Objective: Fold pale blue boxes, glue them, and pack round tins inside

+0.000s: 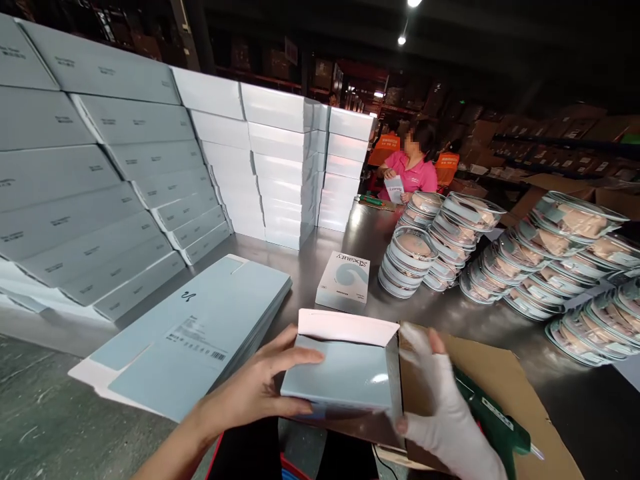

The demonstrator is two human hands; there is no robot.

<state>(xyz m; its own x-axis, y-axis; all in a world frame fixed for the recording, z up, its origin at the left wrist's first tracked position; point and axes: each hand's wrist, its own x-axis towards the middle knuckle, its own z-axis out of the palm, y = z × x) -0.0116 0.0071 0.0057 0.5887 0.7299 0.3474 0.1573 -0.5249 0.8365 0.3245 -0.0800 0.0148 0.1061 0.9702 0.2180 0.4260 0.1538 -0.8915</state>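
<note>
My bare left hand (257, 377) grips the left side of a light blue box (345, 373), its thumb below and fingers over the top. The box's long flap (347, 327) stands raised along the far edge, showing a pale inner side. My right hand (440, 400), in a white glove with a bare fingertip showing, is spread around the box's right end. It is blurred, and whether it touches the box is unclear. Beneath this hand lies a green glue gun (493, 413) on a sheet of brown cardboard (525, 387).
Flat folded blue cartons (185, 333) are stacked to the left. A small printed box (344, 280) lies beyond my hands. Tall stacks of closed boxes (150, 153) line the left and back. Round clear packages (407, 260) stand piled at right. A person in pink (413, 173) holds a box opposite.
</note>
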